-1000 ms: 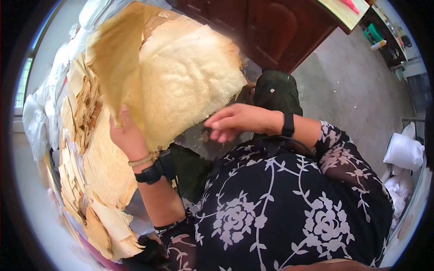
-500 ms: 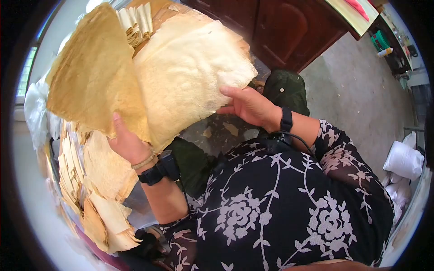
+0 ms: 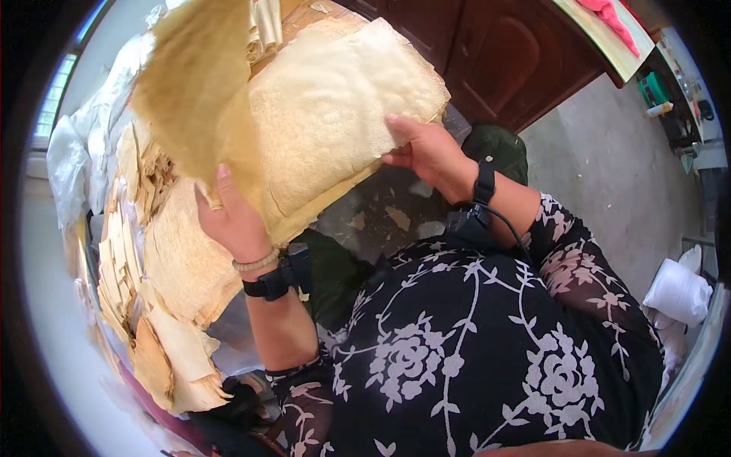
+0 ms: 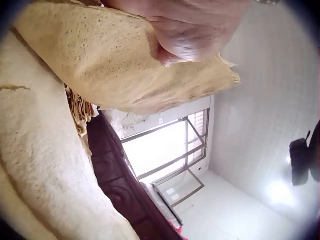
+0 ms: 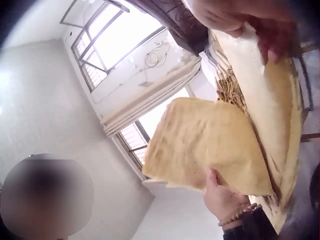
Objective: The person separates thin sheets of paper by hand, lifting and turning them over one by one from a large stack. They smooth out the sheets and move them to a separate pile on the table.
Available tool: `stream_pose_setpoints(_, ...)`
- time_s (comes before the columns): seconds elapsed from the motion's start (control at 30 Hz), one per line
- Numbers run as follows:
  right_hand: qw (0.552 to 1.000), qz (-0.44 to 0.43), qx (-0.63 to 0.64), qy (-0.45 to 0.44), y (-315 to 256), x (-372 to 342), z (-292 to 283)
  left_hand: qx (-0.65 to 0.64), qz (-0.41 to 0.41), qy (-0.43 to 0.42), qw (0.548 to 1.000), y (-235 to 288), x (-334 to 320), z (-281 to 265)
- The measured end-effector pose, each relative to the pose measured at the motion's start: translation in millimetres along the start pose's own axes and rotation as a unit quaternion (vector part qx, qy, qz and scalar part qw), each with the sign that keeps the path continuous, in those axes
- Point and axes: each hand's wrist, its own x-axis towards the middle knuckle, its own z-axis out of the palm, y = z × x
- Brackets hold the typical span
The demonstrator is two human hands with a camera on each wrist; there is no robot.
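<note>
My left hand [image 3: 236,222] pinches the lower edge of a raised tan sheet [image 3: 199,91], thumb on its face. That sheet [image 5: 205,145] stands up at the left of a pale, wrinkled sheet [image 3: 335,107] lying on the stack. With thumb above and fingers beneath, my right hand [image 3: 434,156] grips the near right edge of the pale sheet. In the right wrist view my right hand [image 5: 245,20] holds this edge, with a yellowish layer [image 5: 282,100] below it.
Folded sheets [image 3: 265,30] lie at the far side, behind the stack. Broken, layered sheets [image 3: 118,266] are piled at the left beside plastic bags [image 3: 76,152]. A dark red cabinet [image 3: 518,61] stands beyond the stack at right. White bundles [image 3: 678,293] lie far right.
My right hand has moved from the near side to the pale sheet's edge and now grips it. The tan sheet swung left, then back right and more upright in my left hand.
</note>
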Motion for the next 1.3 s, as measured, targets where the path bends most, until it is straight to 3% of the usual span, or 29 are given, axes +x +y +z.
stream_pose_setpoints(0.17,0.993,-0.105,0.025,-0.047,-17.7,-12.9,19.3,-0.032,-0.034,-0.018,0.999,-0.8,3.3,13.0)
stream_pose_setpoints(0.23,0.992,-0.116,0.017,-0.056,-28.5,-15.4,27.4,-0.093,-0.033,0.033,0.995,7.4,9.2,7.3)
stream_pose_setpoints(0.4,0.983,-0.142,0.038,-0.112,-37.6,-7.9,37.8,-0.121,-0.027,0.064,0.99,23.5,28.2,-19.3)
stream_pose_setpoints(0.47,0.978,-0.118,0.13,-0.116,-37.5,-13.3,42.0,-0.137,-0.018,0.077,0.987,30.7,31.3,-24.2)
stream_pose_setpoints(0.5,0.974,-0.089,0.128,-0.163,-27.0,-8.3,33.9,-0.149,-0.011,0.068,0.986,30.4,30.9,-23.1)
stream_pose_setpoints(0.53,0.989,-0.021,0.086,-0.121,-22.0,-18.3,32.6,-0.16,-0.006,0.056,0.986,28.1,30.7,-22.8)
stream_pose_setpoints(0.6,0.974,0.093,-0.004,-0.208,2.3,-15.9,12.1,-0.154,-0.015,0.047,0.987,14.9,29.9,-22.4)
stream_pose_setpoints(0.67,0.889,0.231,-0.105,-0.381,-0.5,-38.6,11.1,-0.154,-0.026,0.028,0.987,3.0,28.9,-18.8)
stream_pose_setpoints(0.73,0.874,0.218,-0.213,-0.377,-19.9,-70.8,30.5,-0.2,-0.102,0.005,0.975,-3.8,24.7,-15.4)
stream_pose_setpoints(0.77,0.897,0.124,-0.19,-0.378,-16.8,-65.4,35.4,-0.201,-0.102,0.0,0.974,-4.7,23.5,-14.3)
stream_pose_setpoints(0.8,0.928,0.064,-0.188,-0.315,-18.8,-55.6,45.4,-0.207,-0.113,0.0,0.972,-4.5,22.3,-13.8)
stream_pose_setpoints(0.87,0.959,-0.01,-0.052,-0.278,-12.0,-18.7,63.2,-0.218,-0.118,-0.003,0.969,-1.1,21.9,-8.5)
stream_pose_setpoints(0.9,0.959,-0.015,-0.052,-0.277,-10.1,-4.1,75.6,-0.219,-0.106,-0.002,0.97,2.2,19.8,-6.8)
stream_pose_setpoints(0.97,0.954,0.092,-0.035,-0.282,-7.0,16.2,101.1,-0.219,-0.09,0.006,0.972,0.5,16.7,-5.4)
stream_pose_setpoints(1.03,0.953,0.106,-0.026,-0.282,-6.0,11.3,123.4,-0.027,-0.035,-0.066,0.997,-9.4,10.3,-7.4)
stream_pose_setpoints(1.07,0.954,0.12,-0.014,-0.273,-2.5,8.3,132.8,-0.023,-0.038,-0.051,0.998,-9.3,3.4,-8.4)
stream_pose_setpoints(1.1,0.951,0.127,-0.023,-0.279,4.8,9.7,135.0,0.013,-0.006,-0.123,0.992,-0.8,-5.2,-3.0)
stream_pose_setpoints(1.13,0.945,0.078,-0.024,-0.317,14.9,13.6,130.5,0.047,0.024,-0.197,0.979,2.7,-9.8,0.5)
stream_pose_setpoints(1.17,0.935,0.029,-0.025,-0.352,24.8,18.4,124.6,0.047,0.019,-0.189,0.981,-0.2,-9.4,1.5)
stream_pose_setpoints(1.23,0.928,0.072,0.038,-0.364,35.6,38.7,113.8,0.077,0.151,-0.267,0.949,-6.2,-8.3,1.9)
stream_pose_setpoints(1.27,0.918,0.106,0.108,-0.367,40.6,47.1,107.3,0.077,0.147,-0.266,0.95,-8.4,-9.4,-0.3)
stream_pose_setpoints(1.3,0.925,0.094,0.106,-0.351,35.1,38.6,105.8,-0.007,0.039,-0.291,0.956,-10.4,-9.8,-0.5)
